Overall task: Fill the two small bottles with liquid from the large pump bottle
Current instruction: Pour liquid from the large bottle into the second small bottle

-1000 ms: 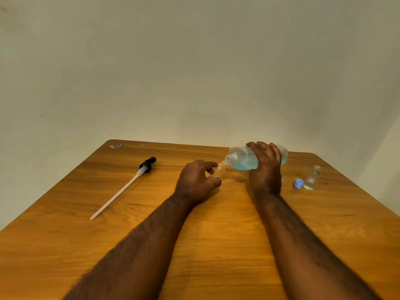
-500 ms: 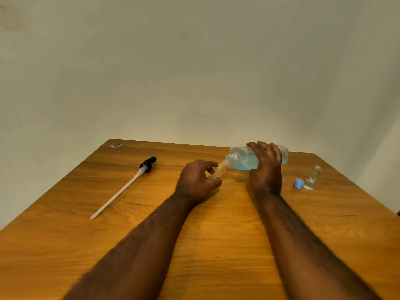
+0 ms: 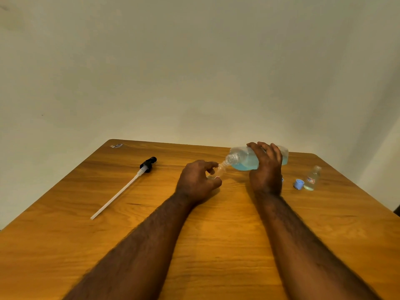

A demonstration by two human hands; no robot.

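Note:
My right hand (image 3: 266,169) grips the large clear bottle (image 3: 242,161), which holds blue liquid and lies tipped nearly level, its open threaded neck pointing left. My left hand (image 3: 194,182) holds a small clear bottle (image 3: 219,171) tilted, its mouth right at the large bottle's neck; most of it is hidden by my fingers. A second small bottle (image 3: 312,178) stands uncapped at the right with a little clear liquid inside. The black pump head with its long white tube (image 3: 123,188) lies on the table to the left.
A blue cap (image 3: 299,184) lies beside the standing small bottle, and a bit of blue (image 3: 282,180) peeks out behind my right wrist. A small scrap (image 3: 116,145) sits at the wooden table's (image 3: 216,234) far left corner. A pale wall rises behind.

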